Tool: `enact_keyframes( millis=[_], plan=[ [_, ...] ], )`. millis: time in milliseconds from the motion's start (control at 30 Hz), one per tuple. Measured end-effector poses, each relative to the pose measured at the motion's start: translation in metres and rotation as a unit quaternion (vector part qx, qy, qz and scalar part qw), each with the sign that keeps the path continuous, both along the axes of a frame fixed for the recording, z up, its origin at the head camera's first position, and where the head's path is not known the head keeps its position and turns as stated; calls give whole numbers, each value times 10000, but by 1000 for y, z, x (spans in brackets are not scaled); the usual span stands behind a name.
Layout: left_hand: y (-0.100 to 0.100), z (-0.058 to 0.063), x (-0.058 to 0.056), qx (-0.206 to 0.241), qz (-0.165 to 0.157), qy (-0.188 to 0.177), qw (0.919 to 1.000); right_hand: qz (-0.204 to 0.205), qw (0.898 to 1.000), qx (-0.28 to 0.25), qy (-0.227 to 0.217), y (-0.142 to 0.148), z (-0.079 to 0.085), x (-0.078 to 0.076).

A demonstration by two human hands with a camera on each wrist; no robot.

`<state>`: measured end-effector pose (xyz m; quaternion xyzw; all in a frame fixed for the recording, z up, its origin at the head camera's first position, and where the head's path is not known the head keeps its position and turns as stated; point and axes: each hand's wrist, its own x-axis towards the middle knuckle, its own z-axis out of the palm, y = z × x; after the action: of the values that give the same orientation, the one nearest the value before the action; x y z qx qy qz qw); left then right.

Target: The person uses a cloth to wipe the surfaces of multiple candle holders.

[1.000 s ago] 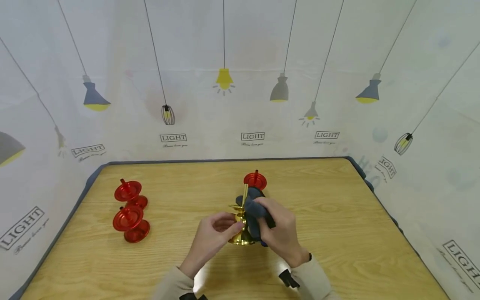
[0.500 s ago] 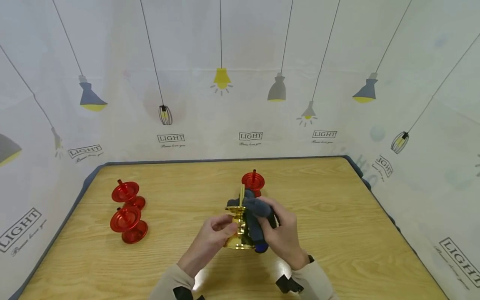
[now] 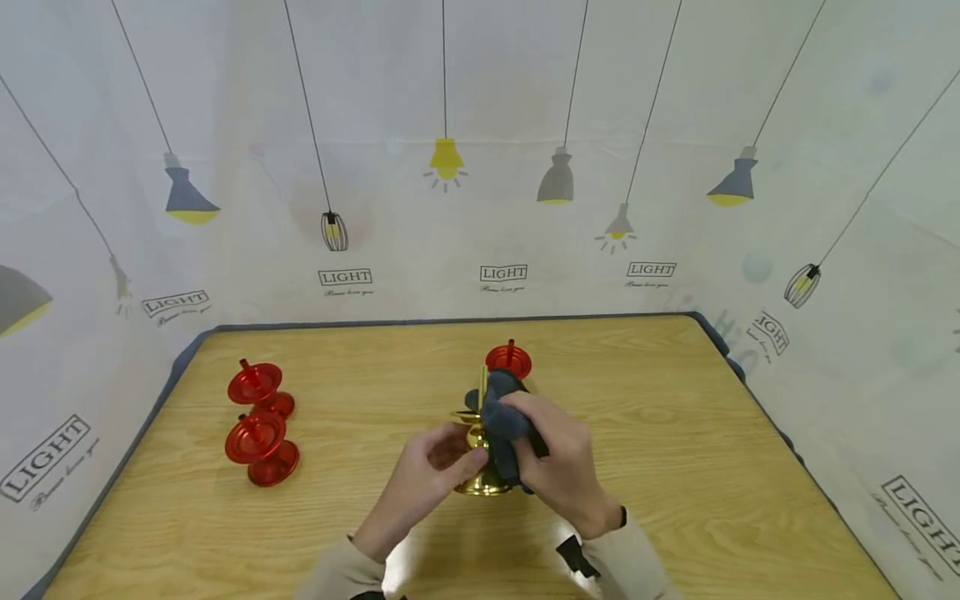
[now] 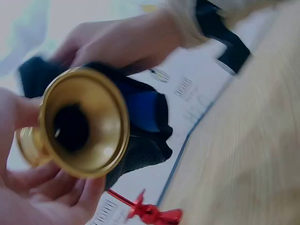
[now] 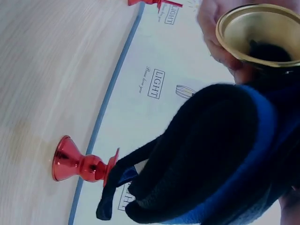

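Note:
My left hand grips a shiny gold candlestick by its stem, holding it above the table. Its thin spike points up, and the left wrist view looks into its hollow flared base. My right hand clutches a bunched dark blue cloth against the candlestick's right side, covering part of the stem and dish. A brighter blue patch of the cloth shows beside the base. Just behind the hands stands a red candlestick, its lower part hidden in the head view.
Toward the left of the wooden table, two more red candlesticks stand close together, a rear one and a front one. A pale curtain printed with lamps encloses the table's back and sides.
The cloth has shifted down and back up along the gold candlestick, whose tilt has altered slightly. Both hands keep their holds. The red candlesticks stay put on the table.

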<state>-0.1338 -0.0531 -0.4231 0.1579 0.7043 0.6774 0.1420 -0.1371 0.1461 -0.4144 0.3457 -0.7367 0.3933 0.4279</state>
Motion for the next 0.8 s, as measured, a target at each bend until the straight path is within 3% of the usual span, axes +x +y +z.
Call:
enact_keyframes(
  millis=[100, 167, 267, 333, 400, 467, 500, 567, 600, 700, 800],
  plan=[
    [4, 3, 2, -236, 189, 148, 9994, -52, 9999, 72, 87, -1, 2, 1],
    [3, 2, 1, 77, 88, 26, 9999, 42, 10000, -70, -19, 0, 2, 2],
    [-1, -2, -1, 889, -452, -240, 9947, 255, 9979, -433, -406, 1, -1, 5],
    [-2, -5, -1, 1619, -1000, -515, 9804, 506, 9923, -773, -826, 2, -3, 7],
    [-2, -8, -1, 2227, -1569, -756, 9592, 722, 9833, -1115, -1245, 2, -6, 9],
    [-2, -10, -2, 2568, -1990, -983, 9406, 859, 9748, -1365, -1541, 1, -8, 9],
    [-2, -11, -3, 2601, -2111, -1022, 9367, 842, 9733, -1397, -1613, 1, -9, 10],
    [-2, -12, -4, 2423, -2051, -982, 9432, 656, 9773, -1290, -1550, 2, -11, 9],
    [-2, -12, -4, 2190, -1895, -906, 9529, 510, 9816, -1162, -1426, 3, -11, 9],
    [0, -9, -3, 1136, -981, -689, 9863, 12, 9944, -628, -854, 6, -11, 6],
    [7, -4, -1, 205, -63, -334, 9992, -324, 9990, -103, -275, 8, -8, 3]
  ],
)
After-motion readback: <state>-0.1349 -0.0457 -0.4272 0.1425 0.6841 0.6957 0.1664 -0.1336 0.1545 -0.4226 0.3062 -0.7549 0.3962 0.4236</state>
